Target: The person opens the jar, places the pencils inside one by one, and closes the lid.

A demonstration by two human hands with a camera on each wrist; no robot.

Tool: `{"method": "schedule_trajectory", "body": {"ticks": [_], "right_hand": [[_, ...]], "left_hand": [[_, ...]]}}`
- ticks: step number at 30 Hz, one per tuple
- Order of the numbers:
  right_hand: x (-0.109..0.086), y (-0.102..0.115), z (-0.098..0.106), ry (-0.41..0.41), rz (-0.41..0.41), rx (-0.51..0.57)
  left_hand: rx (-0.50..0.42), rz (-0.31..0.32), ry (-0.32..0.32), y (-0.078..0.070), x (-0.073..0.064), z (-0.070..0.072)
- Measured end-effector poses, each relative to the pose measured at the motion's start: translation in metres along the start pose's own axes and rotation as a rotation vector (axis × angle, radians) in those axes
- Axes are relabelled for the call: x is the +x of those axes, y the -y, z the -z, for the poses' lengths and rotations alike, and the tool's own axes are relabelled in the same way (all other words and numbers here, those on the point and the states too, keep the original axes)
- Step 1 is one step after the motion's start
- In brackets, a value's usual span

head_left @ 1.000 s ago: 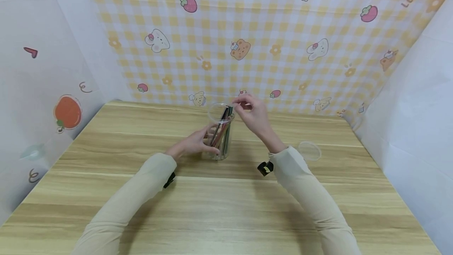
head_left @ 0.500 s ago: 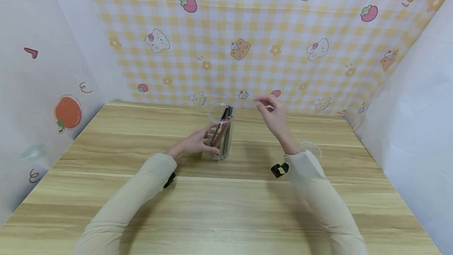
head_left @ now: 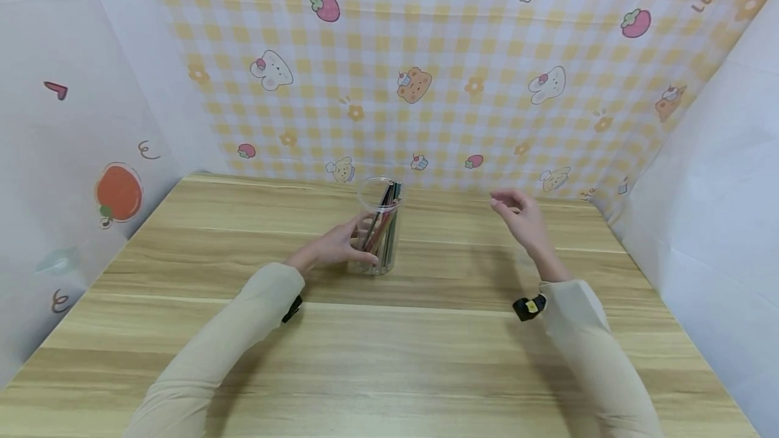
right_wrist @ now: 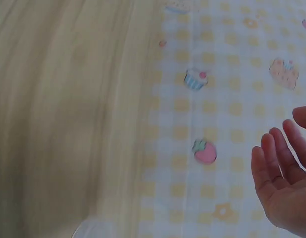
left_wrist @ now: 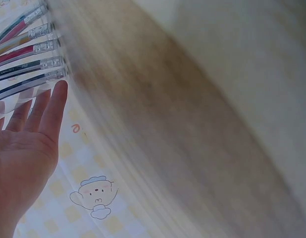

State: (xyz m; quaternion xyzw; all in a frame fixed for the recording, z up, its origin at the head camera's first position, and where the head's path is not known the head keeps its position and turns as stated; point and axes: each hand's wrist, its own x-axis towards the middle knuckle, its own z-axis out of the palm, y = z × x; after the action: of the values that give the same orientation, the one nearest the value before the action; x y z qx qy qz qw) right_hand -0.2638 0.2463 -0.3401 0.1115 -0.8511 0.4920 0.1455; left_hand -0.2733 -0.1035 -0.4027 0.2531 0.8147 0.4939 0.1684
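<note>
A clear plastic jar (head_left: 397,242) stands upright on the table, and my left hand (head_left: 335,245) grips its lower left side, thumb in front and fingers behind. Inside lean several pencils (head_left: 383,225), dark, red and green, their ends near the rim. The left wrist view shows the pencils (left_wrist: 29,49) with silvery ends, close to the fingers of my left hand (left_wrist: 29,148). Off to the right, my right hand (head_left: 523,222) hovers above the table with loosely bent fingers and nothing in them. Below it lies a clear round lid (right_wrist: 96,229), mostly hidden in the head view.
The wood-grain table (head_left: 389,357) reaches back to a yellow checked cloth (head_left: 377,113) with cartoon prints. White sheets hang at the left (head_left: 61,174) and the right (head_left: 712,222). A black wrist camera (head_left: 528,307) sits at the right cuff.
My right hand has moved away from the jar's rim, rightward and slightly down, to above the lid. The left hand and the jar have stayed in place.
</note>
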Motion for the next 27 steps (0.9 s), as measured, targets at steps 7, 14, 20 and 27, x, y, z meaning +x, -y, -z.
{"method": "schedule_trajectory", "body": {"ticks": [7,14,20,27], "right_hand": [[-0.019,-0.026,0.030,0.097,-0.057,-0.115],[-0.037,-0.054,0.059,0.295,-0.089,-0.235],[-0.049,-0.071,0.074,0.404,-0.150,-0.319],[-0.059,-0.085,0.081,0.471,-0.176,-0.329]], "left_hand": [[-0.015,0.010,0.027,-0.024,-0.011,0.002],[0.005,0.024,0.028,-0.030,-0.014,0.002],[-0.001,0.033,0.031,-0.031,-0.014,0.002],[0.007,0.031,0.025,-0.032,-0.014,0.002]]}}
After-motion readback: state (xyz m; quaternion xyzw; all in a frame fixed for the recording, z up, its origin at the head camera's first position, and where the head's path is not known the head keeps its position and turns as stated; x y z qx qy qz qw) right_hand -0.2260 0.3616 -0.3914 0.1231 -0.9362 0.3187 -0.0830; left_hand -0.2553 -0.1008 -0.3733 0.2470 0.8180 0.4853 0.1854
